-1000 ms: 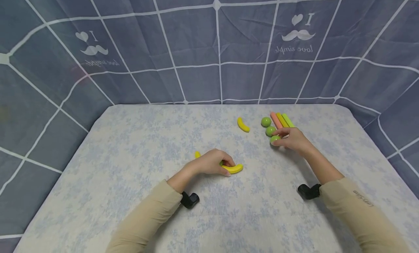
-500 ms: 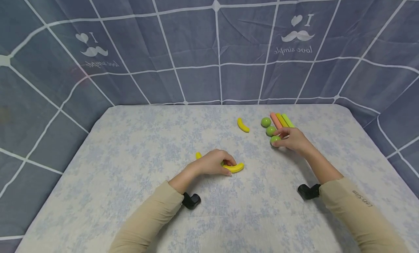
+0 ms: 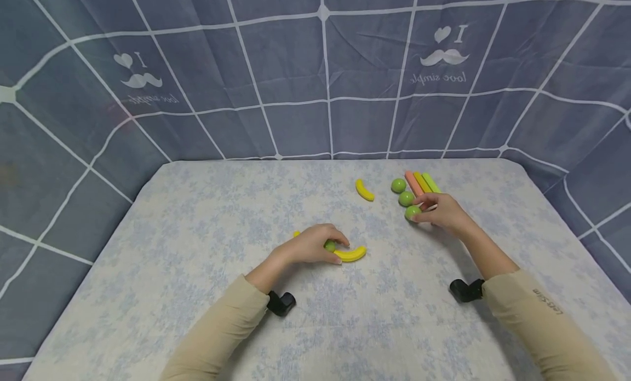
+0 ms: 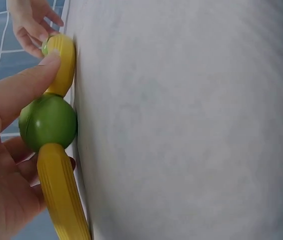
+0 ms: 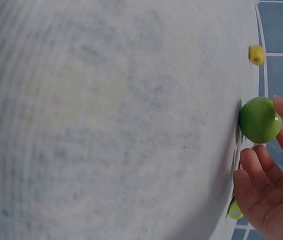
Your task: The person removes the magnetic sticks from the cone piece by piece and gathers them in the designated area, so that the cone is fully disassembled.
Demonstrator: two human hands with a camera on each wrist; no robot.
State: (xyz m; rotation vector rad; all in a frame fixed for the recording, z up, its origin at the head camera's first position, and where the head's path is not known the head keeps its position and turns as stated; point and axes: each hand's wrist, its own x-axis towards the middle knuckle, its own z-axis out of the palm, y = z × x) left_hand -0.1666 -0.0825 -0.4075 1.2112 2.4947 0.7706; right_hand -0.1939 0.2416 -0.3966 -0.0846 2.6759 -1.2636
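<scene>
My left hand (image 3: pixel 311 244) lies over a row made of a green ball (image 4: pixel 49 125) between two toy bananas. The right toy banana (image 3: pixel 352 254) shows past my fingers; the left toy banana (image 4: pixel 61 195) is mostly hidden under the hand in the head view. In the left wrist view the thumb lies along the far banana, with loosely spread fingers behind the ball. My right hand (image 3: pixel 441 210) pinches another green ball (image 5: pixel 259 120) between thumb and a finger, at the near end of a line of green balls. The middle ball (image 3: pixel 406 198) sits close beyond it.
A farther green ball (image 3: pixel 398 185) and a separate toy banana (image 3: pixel 364 190) lie toward the back. Orange, yellow and lime sticks (image 3: pixel 422 183) lie side by side behind my right hand. A tiled-pattern curtain (image 3: pixel 276 69) surrounds the patterned tabletop (image 3: pixel 207 217).
My left hand has drawn slightly left off the right banana and loosened, uncovering more of the green ball. My right hand stays at its ball, which shows a little more.
</scene>
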